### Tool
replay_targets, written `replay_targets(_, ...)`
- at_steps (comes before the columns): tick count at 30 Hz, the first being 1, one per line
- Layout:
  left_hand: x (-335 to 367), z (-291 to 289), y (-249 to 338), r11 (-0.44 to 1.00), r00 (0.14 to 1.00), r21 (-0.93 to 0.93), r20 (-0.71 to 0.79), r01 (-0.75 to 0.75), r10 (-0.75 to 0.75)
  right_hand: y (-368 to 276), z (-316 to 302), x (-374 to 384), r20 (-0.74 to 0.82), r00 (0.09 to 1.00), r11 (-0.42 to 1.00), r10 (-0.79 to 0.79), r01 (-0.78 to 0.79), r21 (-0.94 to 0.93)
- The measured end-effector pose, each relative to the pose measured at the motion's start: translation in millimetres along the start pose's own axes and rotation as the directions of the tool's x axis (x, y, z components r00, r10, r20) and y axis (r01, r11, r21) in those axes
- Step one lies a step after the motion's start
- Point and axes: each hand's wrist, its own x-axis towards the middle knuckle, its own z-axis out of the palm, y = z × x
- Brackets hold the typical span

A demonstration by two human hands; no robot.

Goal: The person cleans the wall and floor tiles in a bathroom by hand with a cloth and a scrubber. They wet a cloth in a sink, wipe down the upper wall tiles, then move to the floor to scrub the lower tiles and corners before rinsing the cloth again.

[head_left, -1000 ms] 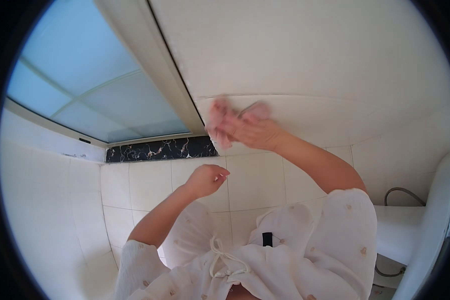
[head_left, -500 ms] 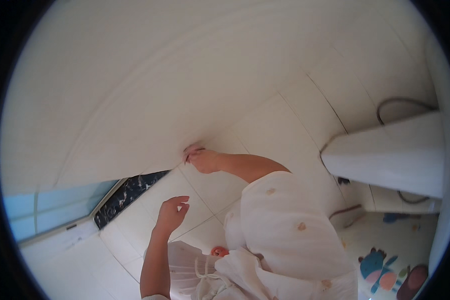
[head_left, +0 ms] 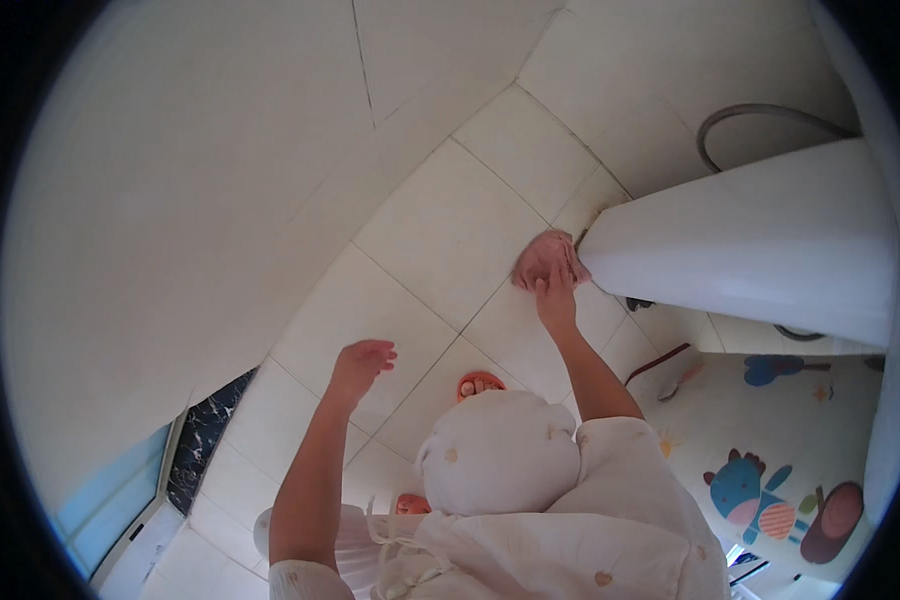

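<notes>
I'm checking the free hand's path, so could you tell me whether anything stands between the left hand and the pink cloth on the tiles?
Nothing visible does. The left hand hangs open over bare white tiles, and only tile lies between it and the pink cloth, which the right hand presses down beside the white fixture.

Right hand (head_left: 556, 300): we see only its back; the fingertips are buried in the pink cloth (head_left: 547, 258), so we cannot tell how they grip it
Pink cloth: its far edge slips behind the corner of the white fixture (head_left: 760, 250); we cannot tell how far it reaches
White fixture: cut off at the right rim; its kind stays unclear to us
Grey hose (head_left: 760, 115): its lower run is hidden behind the fixture
Feet: one orange slipper (head_left: 478, 383) shows only its toe; the rest lies under our white garment (head_left: 500, 455)
Left hand (head_left: 360, 362): slightly blurred; fingers loosely spread, touching nothing
Window (head_left: 110, 495): clipped by the lower-left rim
</notes>
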Motion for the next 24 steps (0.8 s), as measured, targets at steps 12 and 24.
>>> replay_targets(12,135,32,51,0.307,0.947,0.932,-0.258,0.192,0.189,-55,-36,100,0.089,0.995,0.989,0.05,-0.036,-0.147)
replay_targets(24,143,49,61,0.144,0.951,0.946,-0.303,0.292,0.062,-58,-120,254,0.198,0.962,0.571,0.187,0.058,-0.819)
